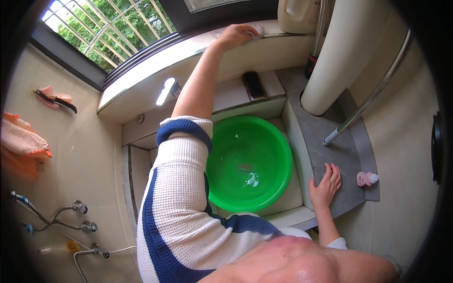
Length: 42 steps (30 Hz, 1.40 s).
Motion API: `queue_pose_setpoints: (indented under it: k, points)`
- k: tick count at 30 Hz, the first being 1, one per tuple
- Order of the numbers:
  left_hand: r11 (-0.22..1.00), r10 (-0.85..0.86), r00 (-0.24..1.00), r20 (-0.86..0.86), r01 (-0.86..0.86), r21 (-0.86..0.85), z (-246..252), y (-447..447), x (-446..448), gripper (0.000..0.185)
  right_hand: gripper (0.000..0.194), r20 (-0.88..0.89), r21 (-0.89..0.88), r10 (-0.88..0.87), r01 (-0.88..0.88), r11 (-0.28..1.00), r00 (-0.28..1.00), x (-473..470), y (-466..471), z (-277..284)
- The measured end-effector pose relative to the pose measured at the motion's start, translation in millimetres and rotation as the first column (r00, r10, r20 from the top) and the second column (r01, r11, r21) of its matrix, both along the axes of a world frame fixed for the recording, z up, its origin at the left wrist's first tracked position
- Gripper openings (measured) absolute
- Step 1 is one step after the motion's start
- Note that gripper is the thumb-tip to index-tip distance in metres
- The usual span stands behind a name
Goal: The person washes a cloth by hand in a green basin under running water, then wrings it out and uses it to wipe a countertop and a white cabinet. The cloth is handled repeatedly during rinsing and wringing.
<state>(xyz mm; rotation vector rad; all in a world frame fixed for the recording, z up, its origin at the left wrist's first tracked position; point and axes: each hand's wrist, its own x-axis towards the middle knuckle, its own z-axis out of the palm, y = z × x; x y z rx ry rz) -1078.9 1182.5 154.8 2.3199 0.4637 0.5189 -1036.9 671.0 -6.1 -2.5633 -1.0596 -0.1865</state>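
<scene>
My left hand [238,36] is stretched out over the window sill [155,67], its fingers closed on a crumpled, light-coloured cloth [255,34] pressed to the sill. My right hand [326,185] lies palm down on the grey stone ledge [304,131] at the right, fingers a little apart, with nothing in it. Between the arms, a round green plastic basin [262,141] stands in a tiled sink [295,152]. It holds water with whitish foam; a reddish patch shows near its middle. My left forearm and knitted sleeve cover the basin's left edge.
A dark brush [254,85] lies behind the basin, right of a faucet [168,91]. A plastic jug [299,16] stands on the sill. A thick pipe [343,56], metal pole [368,95] and pink bottle [366,178] are at right. Orange cloths [23,141] and valves [79,207] line the left wall.
</scene>
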Motion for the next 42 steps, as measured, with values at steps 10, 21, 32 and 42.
queue_pose_setpoints:
  k: [10,21,32,42]
  points:
    - [0.555,0.112,0.874,0.472,0.339,-0.759,-70,-203,-155,0.033,0.063,0.114,-0.013,0.012,-0.010,1.000,0.993,-4,-2,-11]
    - [0.440,0.891,0.213,0.401,-0.185,-0.879,-131,-161,-416,0.028,0.063,0.233,-0.075,0.025,-0.008,0.997,0.972,-5,-1,-21]
    - [0.244,0.956,0.206,-0.209,-0.955,0.172,-215,88,-546,0.044,0.062,0.278,-0.103,0.067,-0.040,0.994,0.958,-4,1,-24]
    - [0.288,0.952,0.266,-0.148,-0.945,0.155,-202,19,-512,0.041,0.065,0.268,-0.114,0.083,-0.054,0.992,0.960,-6,1,-21]
